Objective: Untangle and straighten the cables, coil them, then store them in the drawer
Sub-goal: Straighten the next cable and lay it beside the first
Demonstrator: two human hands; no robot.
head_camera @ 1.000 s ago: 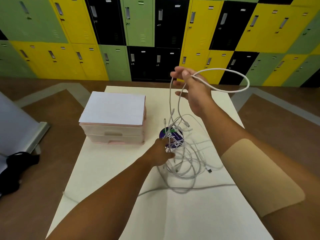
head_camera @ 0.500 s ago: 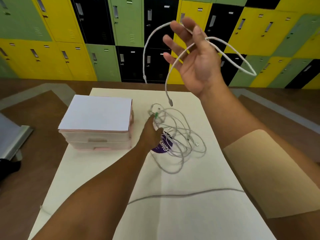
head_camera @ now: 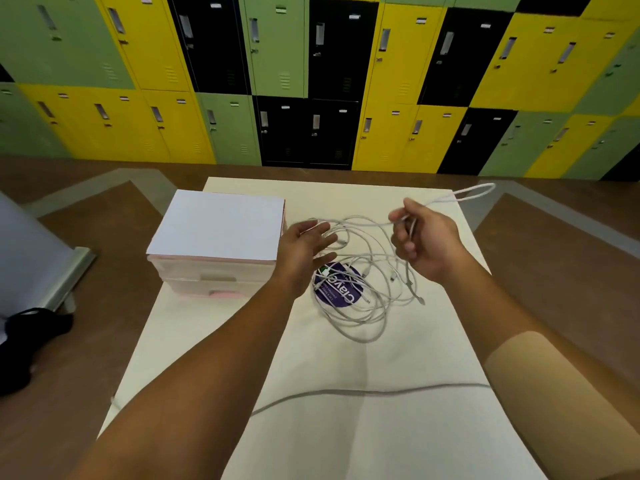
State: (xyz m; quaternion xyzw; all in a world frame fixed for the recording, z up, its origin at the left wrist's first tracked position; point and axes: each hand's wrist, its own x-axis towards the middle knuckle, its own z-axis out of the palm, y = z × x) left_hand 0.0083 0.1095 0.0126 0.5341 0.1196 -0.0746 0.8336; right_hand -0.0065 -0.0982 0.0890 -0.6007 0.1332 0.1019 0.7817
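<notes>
The cables (head_camera: 360,285) lie tangled toward the desk's (head_camera: 381,445) far edge, none coiled. One strand is gripped by the right hand (head_camera: 427,242), the left hand (head_camera: 304,244) is held open, and the drawer (head_camera: 221,277) is unopened.

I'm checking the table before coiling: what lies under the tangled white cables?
A round purple label on the table shows beneath the tangled cables; strands cover part of its print.

2 hands (head_camera: 304,245) (head_camera: 427,244), 1 drawer box (head_camera: 218,226), 1 cbl tangle (head_camera: 363,282).
</notes>
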